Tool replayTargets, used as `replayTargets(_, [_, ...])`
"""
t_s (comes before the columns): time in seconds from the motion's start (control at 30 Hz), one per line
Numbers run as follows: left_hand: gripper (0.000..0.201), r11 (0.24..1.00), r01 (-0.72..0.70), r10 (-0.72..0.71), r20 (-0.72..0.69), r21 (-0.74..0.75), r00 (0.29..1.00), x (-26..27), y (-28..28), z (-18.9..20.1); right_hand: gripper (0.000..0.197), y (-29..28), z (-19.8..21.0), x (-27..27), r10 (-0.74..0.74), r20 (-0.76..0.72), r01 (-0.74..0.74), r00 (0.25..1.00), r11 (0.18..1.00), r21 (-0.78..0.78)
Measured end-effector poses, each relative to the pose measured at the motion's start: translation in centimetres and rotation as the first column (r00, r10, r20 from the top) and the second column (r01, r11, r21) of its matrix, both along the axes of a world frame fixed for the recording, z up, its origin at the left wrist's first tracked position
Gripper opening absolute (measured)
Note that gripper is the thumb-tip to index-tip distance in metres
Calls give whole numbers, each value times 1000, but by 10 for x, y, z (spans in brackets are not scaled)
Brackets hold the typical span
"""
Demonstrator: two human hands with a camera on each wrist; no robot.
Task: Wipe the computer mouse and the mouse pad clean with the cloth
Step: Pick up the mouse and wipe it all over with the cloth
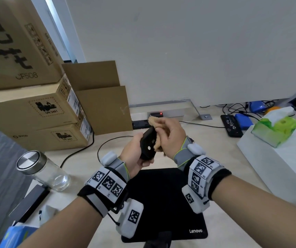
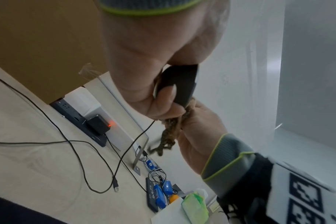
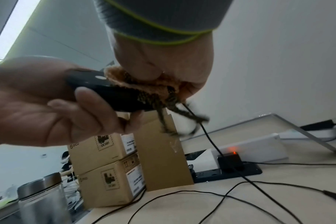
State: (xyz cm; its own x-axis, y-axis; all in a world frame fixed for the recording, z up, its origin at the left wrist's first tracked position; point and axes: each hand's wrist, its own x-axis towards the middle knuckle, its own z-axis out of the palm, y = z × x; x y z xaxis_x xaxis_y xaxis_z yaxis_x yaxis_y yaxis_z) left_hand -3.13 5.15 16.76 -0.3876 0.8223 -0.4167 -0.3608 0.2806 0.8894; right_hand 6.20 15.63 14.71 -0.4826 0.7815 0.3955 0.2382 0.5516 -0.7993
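Observation:
My left hand [image 1: 134, 153] grips a black computer mouse [image 1: 148, 144] in the air above the desk, its underside turned towards me. Against the mouse's right side my right hand [image 1: 172, 136] presses a bunched tan cloth [image 1: 157, 122], fingers curled around it. In the right wrist view the cloth [image 3: 142, 84] covers one end of the mouse [image 3: 109, 94], dark fringe dangling below. The left wrist view shows the mouse [image 2: 180, 84] between my fingers and the cloth [image 2: 171, 131] hanging under it. A black Lenovo mouse pad [image 1: 166, 203] lies flat on the desk beneath both wrists.
Stacked cardboard boxes [image 1: 36, 111] stand at the left, a glass jar [image 1: 41, 169] with a metal lid in front of them. A power strip [image 1: 141, 123] and loose cables [image 1: 82, 149] run along the back. A white box [image 1: 283, 165] with a green tissue pack [image 1: 275, 129] sits at the right.

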Motion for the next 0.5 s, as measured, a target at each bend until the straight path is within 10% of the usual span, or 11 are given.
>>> replayTargets(0.2, [54,996,-71,68,57,59,996,-2,6,7,23,-31,4,-5,179,-40,-164,983,956,244])
replayTargets(0.5, [43,996,-94,94,38,1,995,0,5,7,13,-11,8,-4,11,-35,-8,999,996,94])
